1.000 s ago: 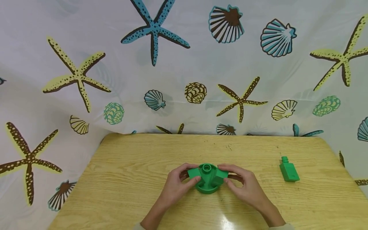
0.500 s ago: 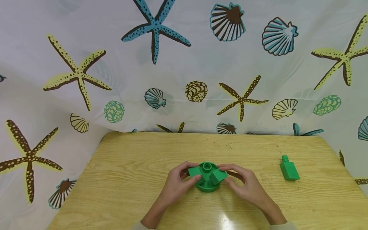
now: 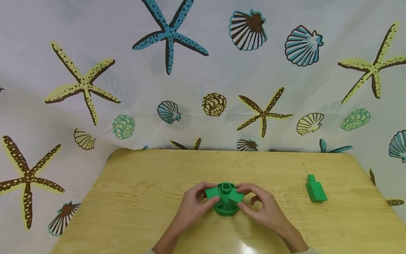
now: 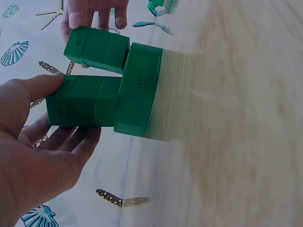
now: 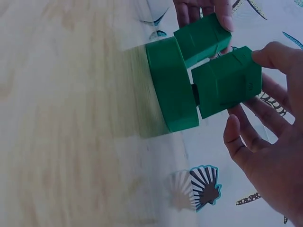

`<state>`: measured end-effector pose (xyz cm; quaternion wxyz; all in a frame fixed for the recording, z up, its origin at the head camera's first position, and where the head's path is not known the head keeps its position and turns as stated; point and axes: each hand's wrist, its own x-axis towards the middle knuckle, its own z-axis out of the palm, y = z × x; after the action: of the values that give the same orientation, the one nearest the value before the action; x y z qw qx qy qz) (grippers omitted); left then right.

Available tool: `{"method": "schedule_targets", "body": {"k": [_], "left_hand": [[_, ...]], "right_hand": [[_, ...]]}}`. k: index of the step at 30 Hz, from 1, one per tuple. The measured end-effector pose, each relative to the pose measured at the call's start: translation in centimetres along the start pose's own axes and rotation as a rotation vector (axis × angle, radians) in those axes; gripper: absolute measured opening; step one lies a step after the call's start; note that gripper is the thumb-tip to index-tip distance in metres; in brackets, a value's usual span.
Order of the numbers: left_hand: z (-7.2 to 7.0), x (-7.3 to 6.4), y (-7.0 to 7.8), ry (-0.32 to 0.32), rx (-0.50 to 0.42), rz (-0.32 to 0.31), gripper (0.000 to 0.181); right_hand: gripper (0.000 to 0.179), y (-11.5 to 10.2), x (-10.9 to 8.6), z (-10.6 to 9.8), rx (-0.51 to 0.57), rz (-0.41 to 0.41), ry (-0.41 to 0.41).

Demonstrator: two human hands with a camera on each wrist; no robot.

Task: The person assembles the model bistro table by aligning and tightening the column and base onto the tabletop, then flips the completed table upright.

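At the far left, a white cloth (image 3: 139,88) printed with starfish and shells hangs down; it also runs behind the wooden surface (image 3: 142,197) and along its right side. Near the middle, the left hand (image 3: 191,206) comes in from below, its thumb and fingers grasping a green block (image 3: 213,192) that stands on the left part of a round green base (image 3: 226,213). The base rests flat on the surface, with a short hollow post (image 3: 226,187) rising inside its rim at the far side — between and beyond the two blocks. On the right part of the base stands a second green block (image 3: 236,196), pinched by the thumb and fingers of the right hand (image 3: 264,208); from the right wrist, a dark neck shows in the narrow gap between this block and the base. Farther right, well apart from both hands, a green bottle-shaped piece (image 3: 316,192) lies on the surface — its narrow neck pointing away from the person.
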<state>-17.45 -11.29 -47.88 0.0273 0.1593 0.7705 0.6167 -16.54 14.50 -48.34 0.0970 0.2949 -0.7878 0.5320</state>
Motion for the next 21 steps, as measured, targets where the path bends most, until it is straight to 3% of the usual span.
{"method": "schedule_targets", "body": {"k": [5, 11, 18, 21], "left_hand": [[0.1, -0.3, -0.2, 0.004, 0.001, 0.007, 0.039], [0.1, -0.3, -0.1, -0.006, -0.006, 0.004, 0.039], [0.1, -0.4, -0.1, -0.017, -0.014, 0.004, 0.040], [0.0, -0.4, -0.1, -0.017, -0.012, 0.011, 0.040]], "right_hand": [[0.039, 0.1, 0.0, 0.8, -0.074, -0.033, 0.009], [0.035, 0.3, 0.0, 1.3, -0.075, -0.032, 0.041], [0.034, 0.5, 0.0, 1.7, 0.033, -0.030, 0.028], [0.034, 0.5, 0.2, 1.7, 0.020, -0.051, 0.037]]}}
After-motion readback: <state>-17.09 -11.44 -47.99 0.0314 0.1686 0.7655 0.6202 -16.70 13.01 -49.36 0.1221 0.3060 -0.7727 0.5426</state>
